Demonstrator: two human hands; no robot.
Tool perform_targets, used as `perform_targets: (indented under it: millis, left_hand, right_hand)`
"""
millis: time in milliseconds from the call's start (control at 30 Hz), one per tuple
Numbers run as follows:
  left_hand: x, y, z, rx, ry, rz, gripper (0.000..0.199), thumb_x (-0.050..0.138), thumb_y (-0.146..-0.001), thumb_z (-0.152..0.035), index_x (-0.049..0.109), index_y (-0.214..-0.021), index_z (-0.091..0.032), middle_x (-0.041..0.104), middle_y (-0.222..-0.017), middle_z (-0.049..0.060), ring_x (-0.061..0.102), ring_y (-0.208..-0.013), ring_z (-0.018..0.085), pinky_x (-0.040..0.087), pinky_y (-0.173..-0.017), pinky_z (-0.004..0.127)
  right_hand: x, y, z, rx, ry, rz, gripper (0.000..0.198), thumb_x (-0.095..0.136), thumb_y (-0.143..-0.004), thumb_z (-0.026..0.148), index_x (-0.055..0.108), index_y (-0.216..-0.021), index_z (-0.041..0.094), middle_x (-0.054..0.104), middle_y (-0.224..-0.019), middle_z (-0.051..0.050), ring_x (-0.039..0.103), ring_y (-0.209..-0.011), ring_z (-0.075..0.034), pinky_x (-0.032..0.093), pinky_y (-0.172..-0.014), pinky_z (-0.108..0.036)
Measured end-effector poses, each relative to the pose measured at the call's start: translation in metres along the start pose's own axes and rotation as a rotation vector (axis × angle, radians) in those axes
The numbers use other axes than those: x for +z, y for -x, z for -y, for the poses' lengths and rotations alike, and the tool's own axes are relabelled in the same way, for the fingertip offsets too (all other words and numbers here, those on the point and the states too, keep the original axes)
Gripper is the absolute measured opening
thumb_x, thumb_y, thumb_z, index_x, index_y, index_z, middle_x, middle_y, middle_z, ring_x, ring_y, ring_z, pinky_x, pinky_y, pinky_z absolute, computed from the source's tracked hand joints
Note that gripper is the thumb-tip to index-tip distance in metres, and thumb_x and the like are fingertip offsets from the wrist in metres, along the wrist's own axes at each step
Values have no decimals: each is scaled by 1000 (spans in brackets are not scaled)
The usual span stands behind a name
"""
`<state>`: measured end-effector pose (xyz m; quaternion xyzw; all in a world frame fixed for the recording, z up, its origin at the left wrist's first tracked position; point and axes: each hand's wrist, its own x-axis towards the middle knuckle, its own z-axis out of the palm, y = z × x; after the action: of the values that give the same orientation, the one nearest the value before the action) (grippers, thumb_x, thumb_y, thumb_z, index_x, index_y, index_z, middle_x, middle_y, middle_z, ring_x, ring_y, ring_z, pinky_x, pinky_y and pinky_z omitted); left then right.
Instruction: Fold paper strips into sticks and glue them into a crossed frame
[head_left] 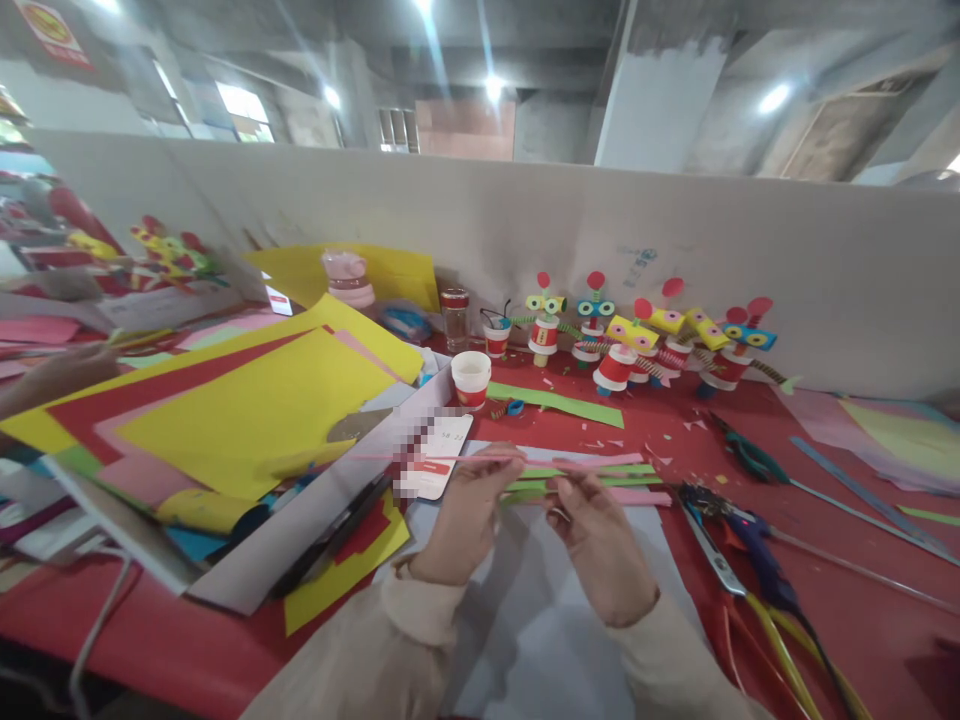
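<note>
My left hand [465, 515] pinches a thin pink paper strip [367, 458] between thumb and fingers; it stretches out to the left across the phone. Close by on the right, my right hand [606, 550] has thumb and forefinger pressed together on a paper strip; which of the strips this is, I cannot make out. Green paper strips [619, 474] and a wider pink strip [641, 497] lie behind and beside the right fingers. Beneath both hands is a pale grey-white sheet [532, 650] on the red table.
Left stands a white box [247, 590] piled with yellow paper sheets [255, 410]. A phone [442, 450] leans by it. Paper cups [471, 378] and several paper-cup figures [617, 368] line the back wall. At right lie green-handled pliers [750, 455] and a glue gun [769, 565].
</note>
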<state>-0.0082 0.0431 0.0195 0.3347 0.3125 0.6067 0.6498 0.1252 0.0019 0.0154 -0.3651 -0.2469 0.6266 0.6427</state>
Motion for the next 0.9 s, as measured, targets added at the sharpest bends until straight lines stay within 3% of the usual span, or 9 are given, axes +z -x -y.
perform_targets:
  millis: [100, 233, 433, 633, 800, 900]
  left_hand:
    - [5, 6, -1, -26, -64, 187, 10, 77, -62, -17, 68, -67, -16, 63, -76, 2, 59, -74, 14, 48, -67, 23]
    - [8, 11, -3, -192, 46, 230, 26, 77, -66, -21, 67, -90, -18, 66, -81, 3, 62, -76, 15, 50, -73, 26]
    - [7, 8, 0, -224, 78, 93, 18, 79, -65, -20, 68, -77, -13, 68, -71, 4, 65, -70, 14, 53, -69, 24]
    - [8, 8, 3, -215, 52, 18, 19, 80, -62, -21, 67, -72, -11, 69, -67, 5, 66, -67, 16, 55, -71, 29]
    - [-10, -6, -16, -95, 139, -176, 19, 81, -59, -16, 65, -70, -12, 68, -65, 1, 66, -62, 12, 53, -67, 23]
    - [-28, -16, -36, 20, 220, -359, 14, 75, -65, -12, 62, -70, -14, 66, -65, -1, 63, -59, 8, 51, -62, 18]
  right_hand:
    - [7, 3, -9, -47, -14, 31, 22, 75, -71, 34, 68, -87, 20, 66, -74, 1, 58, -65, -8, 45, -60, -19]
    - [3, -1, -3, -106, -6, 30, 19, 76, -68, 31, 68, -81, 19, 67, -76, 0, 58, -65, -9, 46, -62, -20]
    - [-1, -3, -1, -113, 8, -18, 25, 79, -64, 29, 71, -86, 19, 67, -72, 1, 57, -65, -10, 47, -62, -21]
    - [-4, -3, -1, -112, 53, -128, 25, 81, -61, 34, 74, -77, 17, 69, -69, 0, 57, -60, -9, 47, -59, -22]
    - [-17, -7, 15, -210, 59, -278, 22, 82, -59, 28, 73, -75, 16, 69, -68, 0, 58, -60, -8, 49, -58, -19]
    - [-26, -11, 29, -319, 9, -357, 18, 82, -59, 24, 70, -70, 16, 67, -69, 1, 59, -61, -8, 50, -57, -18]
